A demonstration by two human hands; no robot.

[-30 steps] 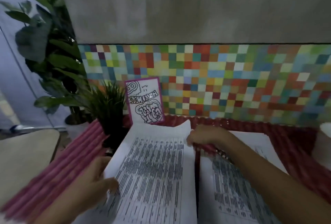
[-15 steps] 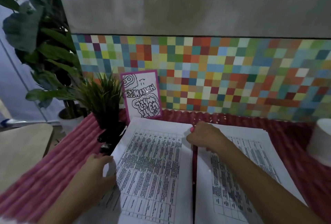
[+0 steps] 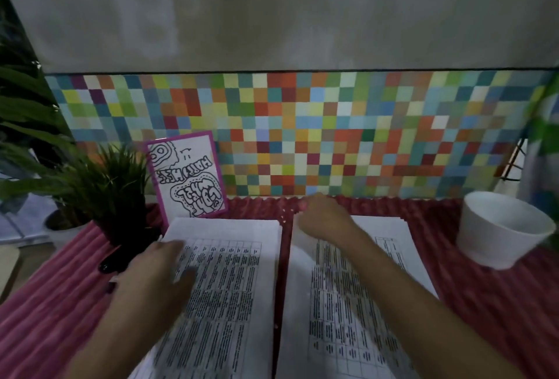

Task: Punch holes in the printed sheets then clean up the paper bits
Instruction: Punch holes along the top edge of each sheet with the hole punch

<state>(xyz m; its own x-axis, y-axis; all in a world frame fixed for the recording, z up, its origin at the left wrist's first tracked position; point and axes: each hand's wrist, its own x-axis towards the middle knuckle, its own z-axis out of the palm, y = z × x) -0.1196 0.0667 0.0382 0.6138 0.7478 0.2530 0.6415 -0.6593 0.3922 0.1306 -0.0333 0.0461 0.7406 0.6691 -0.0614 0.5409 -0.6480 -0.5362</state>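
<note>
Both forearms are bare from the view's lower edge up to the wrists. The left grip [image 3: 151,281] has a dark-painted fingernail on its outer edge. The right grip [image 3: 320,221] shows a pinkish nail at one fingertip. Blur hides any finer marks.

A white cup [image 3: 502,230] sits right, a small plant [image 3: 112,185] and pink-framed drawing [image 3: 187,179] left, against mosaic tiles [image 3: 332,136].

printed sheets [image 3: 230,303] cut off at bottom edge, right hand [image 3: 320,221] blurred
</note>
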